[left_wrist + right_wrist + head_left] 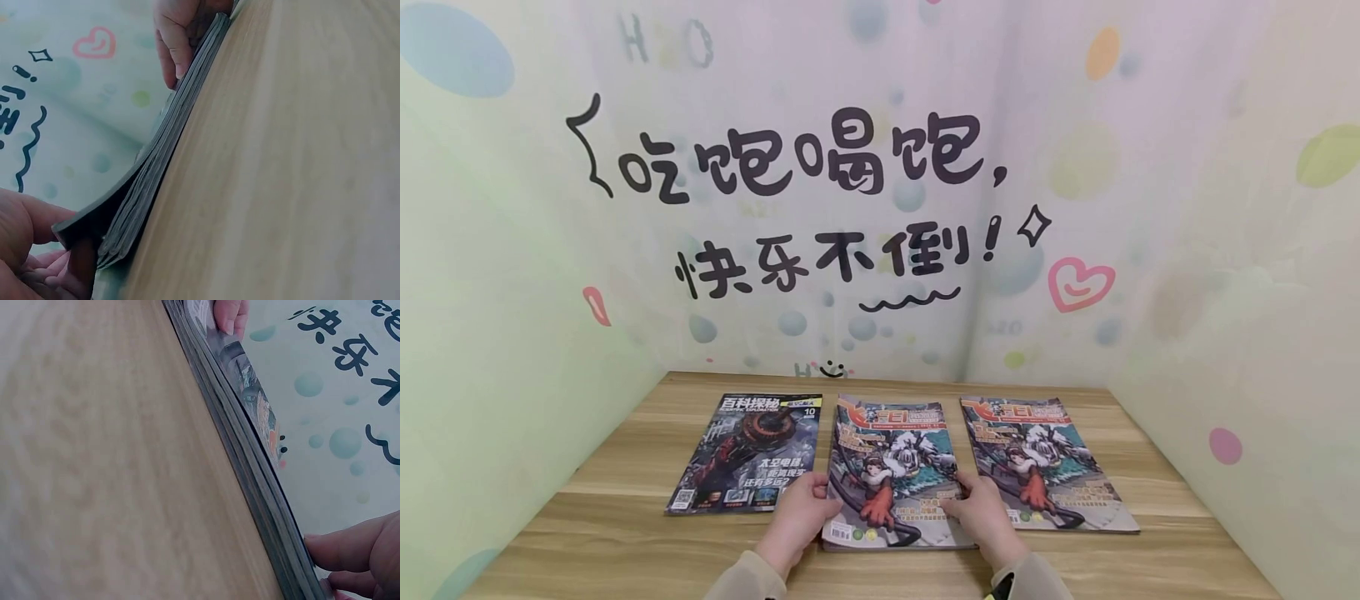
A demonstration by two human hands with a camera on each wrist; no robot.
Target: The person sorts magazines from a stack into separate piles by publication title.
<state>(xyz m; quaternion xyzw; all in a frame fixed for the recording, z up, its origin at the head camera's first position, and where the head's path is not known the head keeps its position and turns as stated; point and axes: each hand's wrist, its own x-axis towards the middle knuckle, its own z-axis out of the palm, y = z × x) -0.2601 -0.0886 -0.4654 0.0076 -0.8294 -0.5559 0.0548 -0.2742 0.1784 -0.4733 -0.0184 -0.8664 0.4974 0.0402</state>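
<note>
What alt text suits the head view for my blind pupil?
A person's left hand and right hand hold the middle magazine. The left magazine and right magazine lie beside it on a wooden table, before a wall with black writing.

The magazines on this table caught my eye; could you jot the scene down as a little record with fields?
Surface: wooden table
Left magazine: dark cover, lying flat, untouched
Middle magazine: colourful cover, between both hands
Right magazine: cover like the middle one's, lying flat
Left hand: pinches the middle magazine's left side, upper layer bent up
Right hand: grips the middle magazine's right side
Backdrop: pale wall with black writing and a pink heart
</note>
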